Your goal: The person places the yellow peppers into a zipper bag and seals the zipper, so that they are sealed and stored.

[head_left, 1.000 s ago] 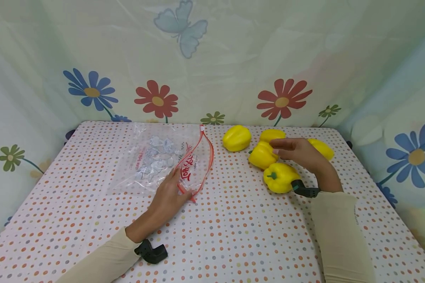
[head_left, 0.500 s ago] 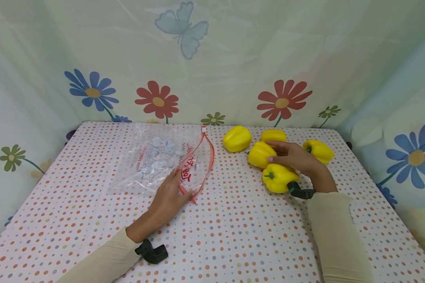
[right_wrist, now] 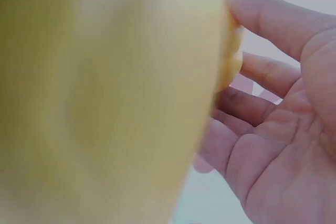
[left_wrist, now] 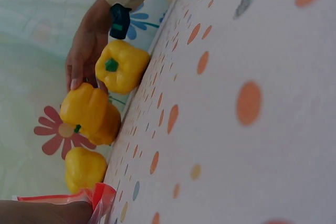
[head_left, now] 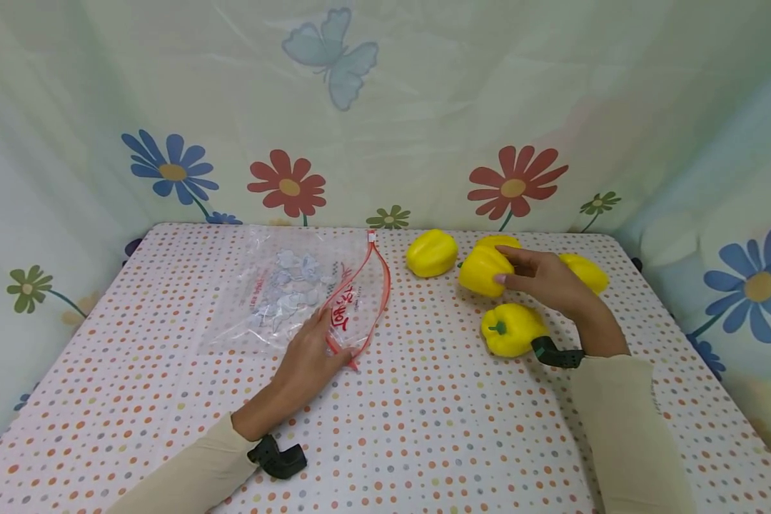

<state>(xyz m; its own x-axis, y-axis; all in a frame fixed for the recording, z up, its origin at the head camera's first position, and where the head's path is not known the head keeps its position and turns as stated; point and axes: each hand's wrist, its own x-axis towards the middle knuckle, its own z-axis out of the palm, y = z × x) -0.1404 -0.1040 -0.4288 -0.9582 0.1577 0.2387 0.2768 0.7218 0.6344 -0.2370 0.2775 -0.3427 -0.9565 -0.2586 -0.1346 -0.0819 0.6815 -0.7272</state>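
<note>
My right hand point(head_left: 546, 282) grips a yellow bell pepper point(head_left: 485, 271) between thumb and fingers. In the left wrist view that pepper point(left_wrist: 84, 109) overlaps another behind it. Just below the hand, a second bell pepper point(head_left: 512, 330) lies on its side, green stem facing left. A blurred yellow surface point(right_wrist: 105, 108) fills the left of the right wrist view and partly covers the held pepper point(right_wrist: 231, 66). My left hand point(head_left: 305, 360) holds the near corner of a clear zip bag point(head_left: 283, 285) by its red-edged mouth. The bag lies flat, mouth facing right and slightly parted.
More yellow bell peppers stand near the table's back edge: one left point(head_left: 432, 253), one partly hidden behind the held one point(head_left: 497, 241), and one behind the right wrist point(head_left: 585, 271). A dotted cloth point(head_left: 411, 428) covers the table. A flowered curtain point(head_left: 424, 107) hangs behind.
My right hand has closed its fingers on the bell pepper and moved it slightly up and right, away from the front pepper. My left hand stays at the bag's mouth.
</note>
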